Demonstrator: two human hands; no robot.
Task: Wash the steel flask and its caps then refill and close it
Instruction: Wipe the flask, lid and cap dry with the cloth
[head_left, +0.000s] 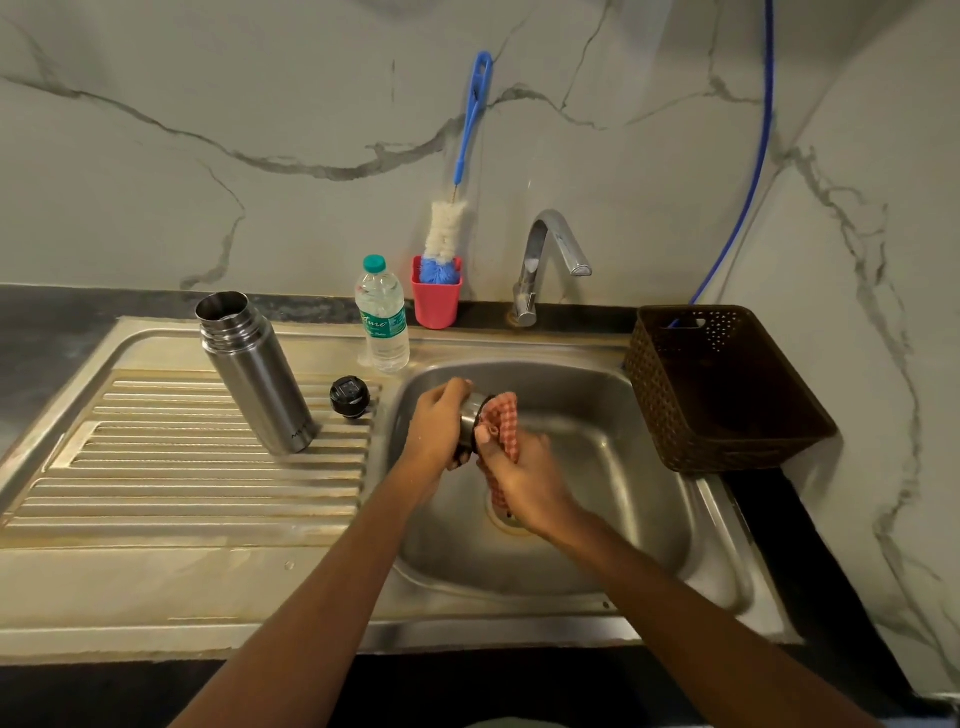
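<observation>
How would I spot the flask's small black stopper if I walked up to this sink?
Start at the ribbed steel draining board left of the sink basin. The open steel flask stands there; just to its right, near the basin's edge, sits the black stopper. It is the only small, dark, round thing on the board.

The scene is dim and evenly lit, with a greenish-grey cast over the marble wall (260, 130). Soft light falls from above and ahead, laying faint glare on the flask (254, 374), the tap (550, 249) and the sink (649, 493) basin wall. The basket (727, 395) throws a shadow toward the counter's right edge. Wide-angle distortion bends the wall and counter edges. Focus is fairly sharp, softening toward the corners.
</observation>
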